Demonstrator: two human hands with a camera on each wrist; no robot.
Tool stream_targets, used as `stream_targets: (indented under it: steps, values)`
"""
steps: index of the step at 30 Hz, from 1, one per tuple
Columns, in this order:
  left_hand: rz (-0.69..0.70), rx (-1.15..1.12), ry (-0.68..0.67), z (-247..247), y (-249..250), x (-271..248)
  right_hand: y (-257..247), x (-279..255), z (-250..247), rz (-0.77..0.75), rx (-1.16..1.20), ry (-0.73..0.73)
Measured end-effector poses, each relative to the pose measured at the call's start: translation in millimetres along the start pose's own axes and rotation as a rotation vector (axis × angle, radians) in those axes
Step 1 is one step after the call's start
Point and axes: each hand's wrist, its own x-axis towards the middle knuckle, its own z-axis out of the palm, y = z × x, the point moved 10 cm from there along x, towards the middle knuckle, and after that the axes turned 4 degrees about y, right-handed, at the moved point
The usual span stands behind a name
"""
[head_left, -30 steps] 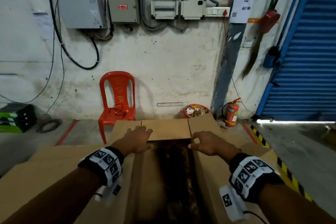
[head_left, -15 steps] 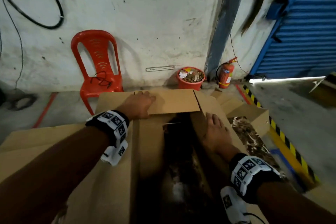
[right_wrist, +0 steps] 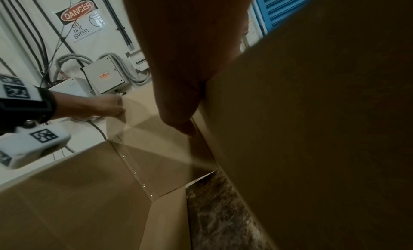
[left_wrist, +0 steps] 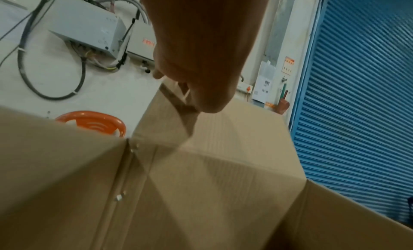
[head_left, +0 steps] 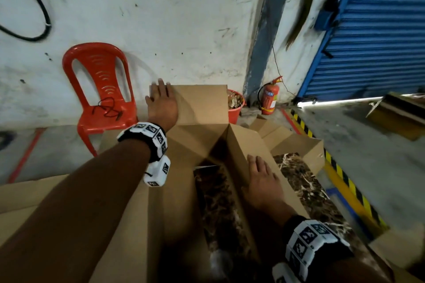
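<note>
A large brown cardboard box stands open in front of me over a dark marbled surface. Its far flap stands upright. My left hand lies flat against that flap near its top left corner, fingers straight, fingertips just past the edge. My right hand presses flat on the box's right flap, which leans inward. The left wrist view shows the left hand on the flap. The right wrist view shows the right hand against the cardboard and the left hand.
A red plastic chair stands by the wall at left. A red bucket and a fire extinguisher sit behind the box. A smaller open box lies at right, near a yellow-black floor stripe and a blue shutter.
The far flap has swung from lying flat to upright under my left hand. My right hand moved from the far flap's edge onto the right flap. The view tilted down.
</note>
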Motion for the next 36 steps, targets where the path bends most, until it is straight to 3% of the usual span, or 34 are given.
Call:
stream_targets:
  steps: [2, 4, 11, 16, 18, 22, 26, 30, 33, 36]
  values:
    - [0.048, 0.002, -0.199, 40, 15, -11, -1, -1, -2, -0.004, 0.001, -0.002]
    - [0.108, -0.055, -0.303, 60, 27, -22, -2, -2, -3, -0.005, 0.01, 0.009]
    - [0.186, -0.115, -0.38, 50, 30, -35, 0, -4, -6, 0.012, 0.056, 0.011]
    - [0.17, -0.198, -0.356, 14, 27, -70, 3, -7, -1, 0.012, 0.245, -0.136]
    - [0.172, -0.264, -0.411, 0, 33, -94, 7, -9, 2, -0.009, 0.292, -0.227]
    - [0.227, -0.298, -0.512, -29, 64, -152, 24, -27, -5, -0.104, 0.12, -0.29]
    - [0.282, -0.372, -0.597, -62, 99, -221, 31, -79, -25, -0.228, 0.066, -0.336]
    - [0.423, -0.332, -0.635, -88, 146, -294, 37, -144, -48, -0.385, 0.093, -0.318]
    - [0.529, -0.307, -0.694, -107, 187, -353, 66, -184, -41, -0.369, 0.09, -0.298]
    - [0.589, -0.307, -0.753, -125, 220, -402, 110, -209, -15, -0.203, 0.098, -0.271]
